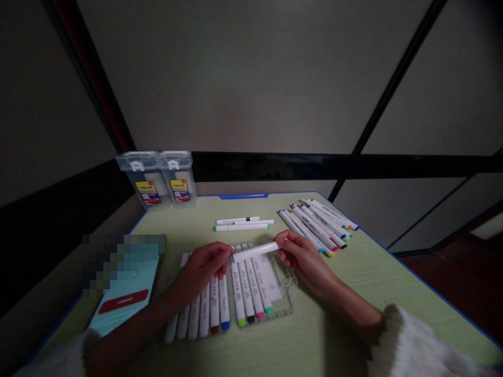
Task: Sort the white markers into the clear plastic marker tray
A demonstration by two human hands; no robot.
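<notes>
Marker (257,252) pinched at both ends above a clear tray (283,313)

Left hand (202,266) and right hand (304,257) each grip one end; handling this single piece seems the step, and shifting it calls for clearance over the rowed markers (223,303). Pale green table (251,353), blue-edged, meets a grey panelled wall (251,78); the room is dim.
</notes>
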